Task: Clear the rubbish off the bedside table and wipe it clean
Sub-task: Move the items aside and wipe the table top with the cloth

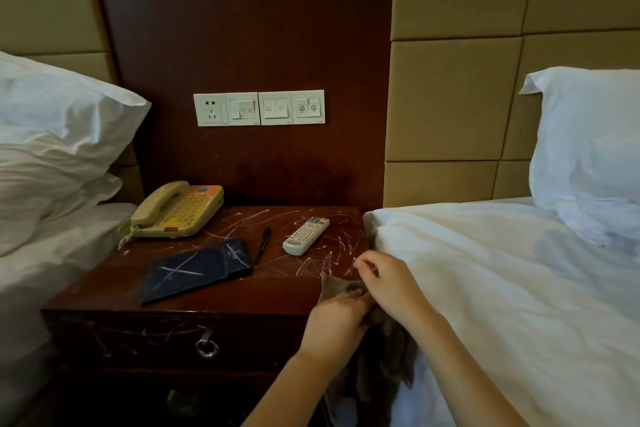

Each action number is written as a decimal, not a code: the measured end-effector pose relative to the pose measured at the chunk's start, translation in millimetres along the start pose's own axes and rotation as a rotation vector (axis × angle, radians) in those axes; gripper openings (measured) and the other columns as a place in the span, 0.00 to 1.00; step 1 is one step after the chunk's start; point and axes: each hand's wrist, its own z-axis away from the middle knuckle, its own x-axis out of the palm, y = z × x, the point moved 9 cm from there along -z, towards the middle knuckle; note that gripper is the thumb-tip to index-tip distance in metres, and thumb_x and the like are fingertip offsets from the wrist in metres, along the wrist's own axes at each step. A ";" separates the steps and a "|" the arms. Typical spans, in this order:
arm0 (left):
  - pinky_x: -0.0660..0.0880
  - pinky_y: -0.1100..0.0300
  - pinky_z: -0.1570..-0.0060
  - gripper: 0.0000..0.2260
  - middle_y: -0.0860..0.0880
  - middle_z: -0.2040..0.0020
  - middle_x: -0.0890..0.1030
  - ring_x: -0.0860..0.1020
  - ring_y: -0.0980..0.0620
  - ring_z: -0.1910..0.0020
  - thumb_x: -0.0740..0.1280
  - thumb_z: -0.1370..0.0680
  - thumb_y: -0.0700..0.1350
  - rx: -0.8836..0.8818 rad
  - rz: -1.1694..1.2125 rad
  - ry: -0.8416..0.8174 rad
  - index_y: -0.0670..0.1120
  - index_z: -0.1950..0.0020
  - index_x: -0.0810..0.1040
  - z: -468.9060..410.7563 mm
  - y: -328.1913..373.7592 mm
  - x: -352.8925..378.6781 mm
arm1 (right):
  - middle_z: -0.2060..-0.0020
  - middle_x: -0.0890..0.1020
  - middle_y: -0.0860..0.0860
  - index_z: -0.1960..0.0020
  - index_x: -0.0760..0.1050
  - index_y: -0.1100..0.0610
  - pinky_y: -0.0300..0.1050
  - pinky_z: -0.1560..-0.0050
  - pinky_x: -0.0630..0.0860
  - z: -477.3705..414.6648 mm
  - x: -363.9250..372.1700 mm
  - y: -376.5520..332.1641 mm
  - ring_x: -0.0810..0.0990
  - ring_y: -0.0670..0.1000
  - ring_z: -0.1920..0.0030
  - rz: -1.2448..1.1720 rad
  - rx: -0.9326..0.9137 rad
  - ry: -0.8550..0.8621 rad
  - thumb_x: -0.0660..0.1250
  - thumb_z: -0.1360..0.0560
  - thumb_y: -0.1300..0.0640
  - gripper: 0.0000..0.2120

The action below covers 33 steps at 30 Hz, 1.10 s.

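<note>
While left hand (337,319) and right hand (384,279) grip cloth (384,357) at table's (242,298) 4 o'clock corner, phone (176,211) at 10, remote (305,235) at 1

Telephone (176,211), remote (306,235), pen (263,244), dark folder (199,269) — wall switches (259,108) above

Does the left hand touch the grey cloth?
Touching. The head view shows the left hand pinching the cloth at the front right corner of the bedside table.

Dark bedside table (277,291), top white-scrawled; brownish cloth (334,286) bunched at front-right corner.
</note>
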 end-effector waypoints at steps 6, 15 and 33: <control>0.46 0.56 0.26 0.41 0.55 0.22 0.52 0.51 0.55 0.24 0.66 0.28 0.64 -0.190 -0.148 -0.321 0.53 0.22 0.50 5.4 -50.4 10.5 | 0.51 0.82 0.48 0.45 0.78 0.52 0.37 0.46 0.74 0.4 -2.9 2.9 0.78 0.45 0.50 0.022 0.011 0.003 0.58 0.19 0.52 0.11; 0.44 0.59 0.27 0.39 0.59 0.23 0.51 0.50 0.59 0.24 0.66 0.28 0.64 -0.268 -0.088 -0.366 0.57 0.23 0.50 24.6 -88.7 -7.3 | 0.56 0.81 0.46 0.49 0.78 0.52 0.38 0.52 0.76 2.3 3.9 0.1 0.78 0.43 0.54 0.027 -0.004 -0.020 0.59 0.19 0.51 0.10; 0.49 0.58 0.26 0.37 0.56 0.22 0.53 0.52 0.56 0.24 0.66 0.26 0.58 -0.410 -0.089 -0.369 0.54 0.22 0.51 68.6 -149.7 -55.3 | 0.43 0.77 0.49 0.37 0.74 0.54 0.45 0.41 0.71 17.8 91.5 -118.1 0.74 0.50 0.43 0.262 -0.369 -0.210 0.54 0.19 0.52 0.15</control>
